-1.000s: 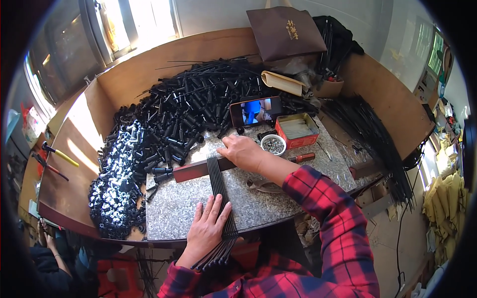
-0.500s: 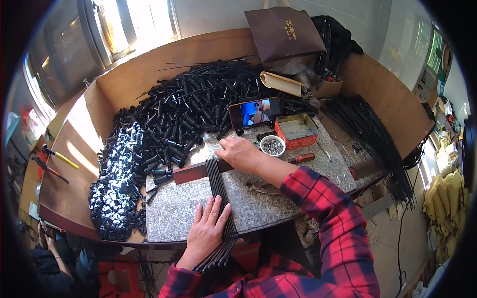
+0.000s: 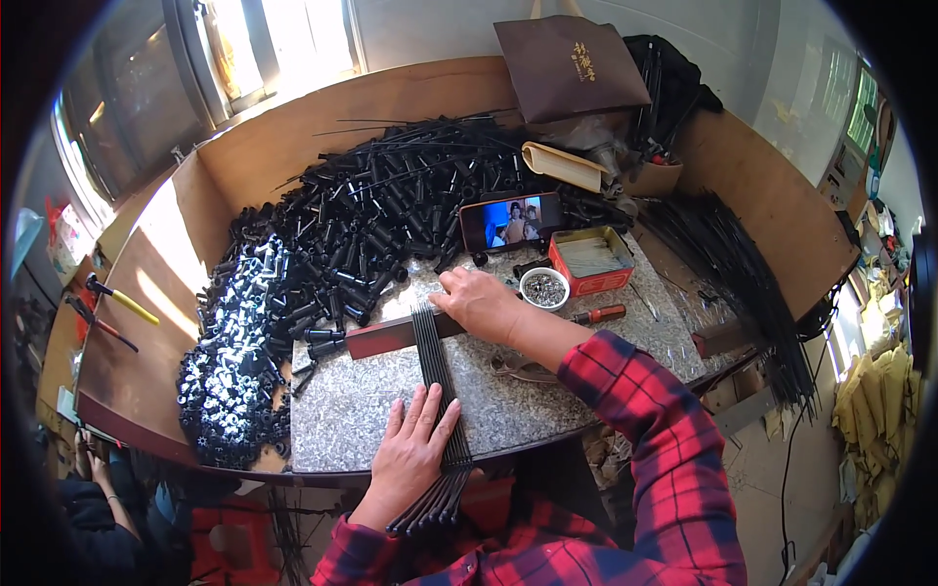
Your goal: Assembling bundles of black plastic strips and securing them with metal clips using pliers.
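Observation:
A flat row of thin black rods [image 3: 437, 376] lies side by side across the stone slab, their near ends with small dark knobs jutting past the table's front edge. My left hand [image 3: 415, 444] rests flat on the near part of the row, fingers stretched out. At the far ends, my right hand [image 3: 481, 305] is closed, thumb and fingertips brought together beside the rods; anything between them is too small to make out. Under the far part of the rods runs a dark reddish bar [image 3: 381, 338], which the right hand partly covers.
Black tubular parts [image 3: 391, 195] are heaped behind the slab [image 3: 337, 420]. Right of my right hand stand a white bowl of small metal pieces [image 3: 543, 288], a red tin [image 3: 594, 278], a phone [image 3: 508, 225] and a red-handled tool [image 3: 598, 314]. More black rods [image 3: 728, 254] lie far right.
The whole view has shifted slightly, and the picture on the phone is different. Both hands keep their places on and beside the rods.

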Tool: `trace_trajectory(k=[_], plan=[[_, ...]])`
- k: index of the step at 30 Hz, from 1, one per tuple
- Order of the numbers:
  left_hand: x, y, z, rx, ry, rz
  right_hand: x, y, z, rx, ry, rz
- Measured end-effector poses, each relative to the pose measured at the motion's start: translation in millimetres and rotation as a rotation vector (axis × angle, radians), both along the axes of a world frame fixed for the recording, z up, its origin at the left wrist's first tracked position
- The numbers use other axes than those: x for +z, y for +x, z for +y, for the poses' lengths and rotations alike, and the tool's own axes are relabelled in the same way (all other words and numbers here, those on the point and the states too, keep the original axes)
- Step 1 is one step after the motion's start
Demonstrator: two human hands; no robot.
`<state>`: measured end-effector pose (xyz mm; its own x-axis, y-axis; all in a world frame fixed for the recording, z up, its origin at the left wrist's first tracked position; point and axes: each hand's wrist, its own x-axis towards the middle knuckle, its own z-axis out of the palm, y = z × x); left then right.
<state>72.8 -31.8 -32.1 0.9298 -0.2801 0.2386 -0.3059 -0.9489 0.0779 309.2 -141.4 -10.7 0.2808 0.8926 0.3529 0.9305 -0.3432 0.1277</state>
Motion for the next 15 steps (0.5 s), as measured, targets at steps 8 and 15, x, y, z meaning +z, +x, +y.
trace_trajectory(k=[8,15], plan=[[2,0,-2,0.019,-0.002,-0.002,0,0,2,0.01,0.017,0.036],[5,1,0,0.036,-0.065,0.02,18,7,-31,0.086,0.305,0.361]])
